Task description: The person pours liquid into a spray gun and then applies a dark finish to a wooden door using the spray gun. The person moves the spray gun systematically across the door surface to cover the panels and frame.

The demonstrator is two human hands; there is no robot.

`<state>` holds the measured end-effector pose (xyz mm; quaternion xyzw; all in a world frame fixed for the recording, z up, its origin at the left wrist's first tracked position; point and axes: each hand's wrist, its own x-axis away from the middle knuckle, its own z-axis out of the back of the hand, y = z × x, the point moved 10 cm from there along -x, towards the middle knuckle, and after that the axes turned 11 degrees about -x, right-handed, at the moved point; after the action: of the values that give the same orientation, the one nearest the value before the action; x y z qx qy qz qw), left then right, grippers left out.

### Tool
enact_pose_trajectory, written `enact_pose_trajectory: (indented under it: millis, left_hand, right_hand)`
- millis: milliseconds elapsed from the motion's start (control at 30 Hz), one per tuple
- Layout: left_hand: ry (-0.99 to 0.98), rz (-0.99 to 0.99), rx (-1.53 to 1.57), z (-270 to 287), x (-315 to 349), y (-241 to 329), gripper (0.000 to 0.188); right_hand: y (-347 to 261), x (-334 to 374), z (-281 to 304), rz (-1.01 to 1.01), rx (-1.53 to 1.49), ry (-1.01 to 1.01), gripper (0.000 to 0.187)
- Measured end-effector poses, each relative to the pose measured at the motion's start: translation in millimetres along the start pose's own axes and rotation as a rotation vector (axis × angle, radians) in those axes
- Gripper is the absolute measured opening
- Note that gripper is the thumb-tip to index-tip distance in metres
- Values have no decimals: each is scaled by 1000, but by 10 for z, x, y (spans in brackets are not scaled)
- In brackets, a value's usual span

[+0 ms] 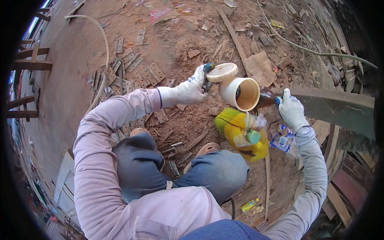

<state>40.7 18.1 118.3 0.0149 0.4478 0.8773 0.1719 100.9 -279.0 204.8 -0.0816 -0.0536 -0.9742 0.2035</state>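
Note:
Both hands wear white gloves with dark blue fingertips. My left hand [194, 88] is closed at the edge of a round cream lid [222, 73]. Directly below the lid, a cream plastic tub [230, 93] lies tilted, its mouth facing me and a dark patch inside. What holds the tub up is hidden. My right hand [291, 109] grips the narrow end of a dark brown bottle [265, 97], whose other end passes behind the tub's rim. Beneath the tub stands a yellow and green container [236, 124] with a pale green cap [253, 137] and clear plastic around it.
Wooden pieces with holes [150, 74] are piled on the dirt ground ahead-left, beside a pale hose [107, 52]. A thick beam [336, 106] runs at the right. Crumpled clear plastic [283, 140], cardboard [260, 68] and a small yellow packet [250, 205] lie about.

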Motion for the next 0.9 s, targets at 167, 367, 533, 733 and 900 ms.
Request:
enact_pose_trajectory:
  millis: [167,367,533,733,900]
  left_hand:
    - [-20,131,95,-22,216,68,75]
    - [-124,190,59,-75,405,147,78]
    - [46,192,53,174,641,22,80]
    - [-54,477,113,566,822,-317,77]
    - [32,485,108,759,753,-433,79]
  right_hand:
    - [-710,-505,692,114,-186,40,57]
    - [-2390,-731,165,408,-897,-780,72]
    - [-2623,-1034,337,518,-773,-539,70]
    - [-2358,-934,963,566,-925,-44,82]
    - [-2671,-659,1032,750,-627,163,87]
